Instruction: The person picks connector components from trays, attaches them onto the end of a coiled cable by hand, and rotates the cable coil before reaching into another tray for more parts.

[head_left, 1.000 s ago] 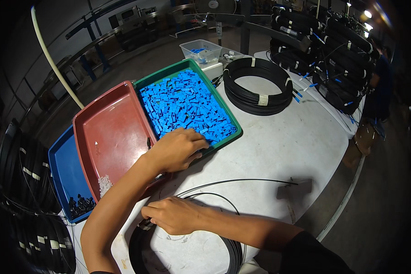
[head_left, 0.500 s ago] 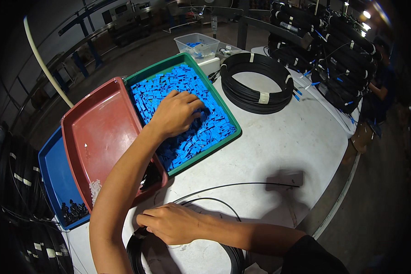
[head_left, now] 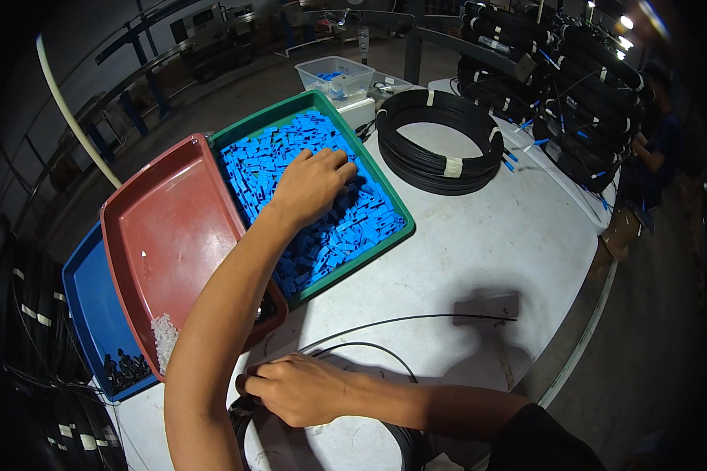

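Observation:
My left hand (head_left: 313, 186) is over the green tray (head_left: 342, 262), its fingers curled down among many small blue plastic clips (head_left: 269, 161). The fingertips are hidden, so I cannot make out what is between them. Lower down, my right hand (head_left: 297, 388) is closed, fingers pressed together, on the upper left part of a black cable coil (head_left: 403, 439) near the table's front. A loose cable end (head_left: 416, 317) runs from beside that hand to the right across the table.
A red tray (head_left: 165, 235) with clear plastic bits (head_left: 164, 339) overlaps a blue tray (head_left: 94, 302) holding small black parts. A finished-looking taped black coil (head_left: 440, 177) lies behind, near a clear bin (head_left: 336, 78). Coils are stacked far right, near another person (head_left: 658, 149).
My left hand has shifted slightly within the green tray, with the forearm swinging a little to the right. The right hand stays on the coil.

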`<state>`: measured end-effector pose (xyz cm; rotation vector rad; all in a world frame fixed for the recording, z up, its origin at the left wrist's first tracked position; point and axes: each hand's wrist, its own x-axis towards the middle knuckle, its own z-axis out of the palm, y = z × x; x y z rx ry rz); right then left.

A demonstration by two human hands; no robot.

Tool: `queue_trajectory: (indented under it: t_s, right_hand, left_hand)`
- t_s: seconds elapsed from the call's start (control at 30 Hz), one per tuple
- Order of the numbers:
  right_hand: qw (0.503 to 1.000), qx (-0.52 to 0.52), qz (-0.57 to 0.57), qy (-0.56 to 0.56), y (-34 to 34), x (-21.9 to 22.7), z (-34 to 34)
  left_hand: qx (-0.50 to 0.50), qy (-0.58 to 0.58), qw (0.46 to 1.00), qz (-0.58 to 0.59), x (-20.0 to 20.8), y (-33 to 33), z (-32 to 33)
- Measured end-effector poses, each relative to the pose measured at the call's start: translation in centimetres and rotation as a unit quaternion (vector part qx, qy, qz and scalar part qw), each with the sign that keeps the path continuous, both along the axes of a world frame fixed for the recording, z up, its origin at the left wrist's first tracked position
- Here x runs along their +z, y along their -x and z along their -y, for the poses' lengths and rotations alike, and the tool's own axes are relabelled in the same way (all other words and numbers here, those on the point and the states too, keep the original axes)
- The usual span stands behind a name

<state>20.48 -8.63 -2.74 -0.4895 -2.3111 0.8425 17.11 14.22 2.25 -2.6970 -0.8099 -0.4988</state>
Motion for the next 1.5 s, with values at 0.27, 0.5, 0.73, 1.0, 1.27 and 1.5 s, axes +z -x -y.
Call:
queue_trajectory:
  t_s: [0.27, 0.5, 0.73, 1.0, 1.27, 1.5]
  right_hand:
    - [1.000, -0.001, -0.017, 0.010, 0.1, 0.0, 0.0]
    - [1.000, 0.009, 0.010, 0.013, -0.3, 0.1, -0.1]
    - [0.999, 0.027, -0.012, 0.045, -0.1, 1.0, 0.1]
    - [0.999, 0.021, -0.029, 0.004, -0.5, 1.1, -0.1]
    - [0.999, -0.004, -0.053, 0.010, -0.5, 1.4, -0.3]
    - [0.997, -0.007, -0.075, -0.022, -0.1, 1.6, -0.2]
  left_hand:
    - [-0.032, 0.010, 0.999, 0.004, 0.6, 0.3, 1.2]
    - [-0.023, 0.055, 0.998, -0.012, 0.1, -1.2, 0.3]
    - [-0.059, 0.091, 0.988, 0.109, 2.0, 1.4, 2.1]
    - [-0.054, 0.403, 0.828, 0.386, 2.8, 8.4, 10.5]
    - [-0.034, 0.481, 0.664, 0.571, 0.6, 16.8, 21.7]
    - [-0.008, 0.430, 0.616, 0.660, -3.9, 21.0, 28.1]
